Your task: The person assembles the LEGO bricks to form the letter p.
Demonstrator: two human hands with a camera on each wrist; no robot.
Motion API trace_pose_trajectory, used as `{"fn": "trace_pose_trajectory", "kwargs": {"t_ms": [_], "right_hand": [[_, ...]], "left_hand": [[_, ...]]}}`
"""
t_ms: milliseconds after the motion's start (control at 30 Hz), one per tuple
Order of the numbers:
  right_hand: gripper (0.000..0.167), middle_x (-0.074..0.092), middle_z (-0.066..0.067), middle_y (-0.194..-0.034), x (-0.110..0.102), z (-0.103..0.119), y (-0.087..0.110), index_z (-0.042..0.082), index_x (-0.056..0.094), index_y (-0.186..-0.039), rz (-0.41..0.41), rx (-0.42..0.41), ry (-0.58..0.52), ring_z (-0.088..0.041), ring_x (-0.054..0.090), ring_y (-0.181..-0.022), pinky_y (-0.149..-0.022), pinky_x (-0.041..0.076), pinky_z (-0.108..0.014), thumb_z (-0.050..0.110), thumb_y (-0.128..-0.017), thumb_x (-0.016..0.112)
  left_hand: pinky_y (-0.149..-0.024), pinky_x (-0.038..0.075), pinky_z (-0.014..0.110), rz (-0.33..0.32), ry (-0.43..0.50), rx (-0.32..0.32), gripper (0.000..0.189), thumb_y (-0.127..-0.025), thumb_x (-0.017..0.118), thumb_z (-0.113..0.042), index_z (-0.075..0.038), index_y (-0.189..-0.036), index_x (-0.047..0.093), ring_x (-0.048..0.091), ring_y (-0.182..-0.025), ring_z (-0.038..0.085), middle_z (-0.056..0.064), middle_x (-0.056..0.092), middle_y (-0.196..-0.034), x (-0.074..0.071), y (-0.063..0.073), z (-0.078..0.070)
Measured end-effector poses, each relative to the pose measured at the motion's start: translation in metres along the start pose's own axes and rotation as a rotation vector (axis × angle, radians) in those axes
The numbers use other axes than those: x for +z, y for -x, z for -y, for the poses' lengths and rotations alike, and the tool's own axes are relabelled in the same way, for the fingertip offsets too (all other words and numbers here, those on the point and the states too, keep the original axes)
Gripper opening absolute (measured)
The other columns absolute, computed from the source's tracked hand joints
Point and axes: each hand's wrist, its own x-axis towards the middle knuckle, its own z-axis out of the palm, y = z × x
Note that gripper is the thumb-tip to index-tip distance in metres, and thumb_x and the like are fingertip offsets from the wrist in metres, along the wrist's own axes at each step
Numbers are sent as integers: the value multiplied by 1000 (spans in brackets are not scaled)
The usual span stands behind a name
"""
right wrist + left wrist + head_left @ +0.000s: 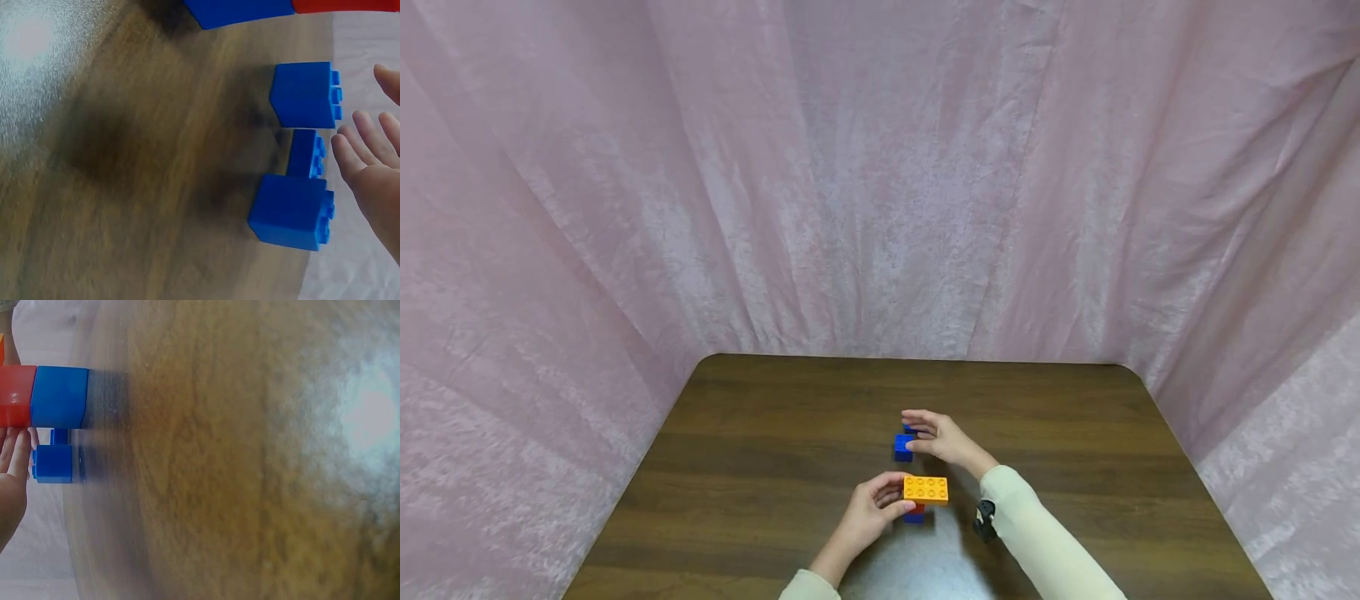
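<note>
In the head view my left hand [867, 515] grips a stack of toy building bricks from its left side. A long yellow-orange brick [926, 486] tops the stack, overhanging to the right. Beneath it come a red brick [15, 394] and a blue brick [60, 397] close on the tabletop. My right hand [949, 442] hovers beyond the stack, its fingers loosely bent over loose blue bricks. Three show in the right wrist view: one blue brick [303, 95] nearest the stack, a second [303, 154], and a third [289, 212]. Fingers of the right hand spread above their studs.
A brown wooden table [760, 467] bears the bricks, with rounded far corners. Pink curtains [880, 208] hang behind it and along both sides. A black wrist device [984, 518] sits at my right sleeve [1037, 533]. Light glares off the near tabletop.
</note>
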Motion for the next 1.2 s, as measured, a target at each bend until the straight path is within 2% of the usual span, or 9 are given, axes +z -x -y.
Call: {"fn": "trace_pose_trajectory", "kwargs": {"t_ms": [133,300,367,533,633,833,933,1067,1200], "right_hand": [[48,44,-38,-134,5,-3,-3,-13,42,-135,10,30,26,-49,43,-126,-104,39,-55,-5,-91,61],[48,45,-36,-134,9,-7,-3,-15,43,-133,-1,68,37,-47,44,-126,-104,38,-55,-6,-90,61],[47,46,-35,-134,11,-9,-2,-16,44,-132,-3,71,66,-47,45,-125,-104,38,-56,-6,-89,62],[43,49,-34,-131,15,-12,-1,-16,47,-128,-12,70,124,-49,48,-121,-101,41,-56,-7,-89,62],[41,50,-34,-130,17,-12,-1,-16,48,-127,-18,73,129,-49,50,-119,-100,43,-55,-8,-89,61],[39,53,-32,-127,20,-17,-3,-12,52,-125,-53,96,157,-46,54,-115,-97,47,-52,-10,-87,62],[38,54,-31,-127,21,-20,-3,-9,54,-124,-67,113,168,-44,55,-115,-96,48,-51,-10,-87,62],[37,55,-30,-127,22,-21,-2,-7,56,-123,-75,112,167,-44,55,-115,-97,47,-51,-10,-87,62],[35,55,-30,-126,22,-21,-3,-8,57,-122,-80,87,152,-45,55,-115,-97,47,-52,-10,-87,62]], "left_hand": [[-88,55,31,2,10,8,35,-88,71,-18,3,-114,62,64,-103,21,18,66,-112,0,0,0],[-93,52,37,-11,42,-99,34,-87,71,-8,6,-116,61,63,-106,25,24,63,-115,1,-1,-4],[-93,52,41,-13,39,-108,33,-87,70,-3,8,-116,60,63,-106,27,26,63,-115,2,-2,-4],[-92,51,47,-13,32,-118,31,-86,68,2,9,-115,60,62,-105,31,27,63,-114,3,-2,-2],[-92,51,45,-17,40,-132,31,-86,68,2,9,-115,60,63,-105,30,26,63,-114,2,-2,-1],[-92,52,43,-21,37,-107,31,-86,69,1,9,-115,60,63,-104,25,27,63,-113,3,-2,-4],[-91,51,47,-16,39,-104,31,-86,68,4,10,-115,59,63,-104,32,29,63,-112,3,-2,-8],[-92,49,52,-10,48,-107,30,-86,67,4,12,-114,59,62,-104,38,31,62,-112,3,-1,-23],[-92,48,53,-14,58,-99,30,-85,68,5,14,-113,59,62,-104,35,32,62,-111,3,0,-36]]}}
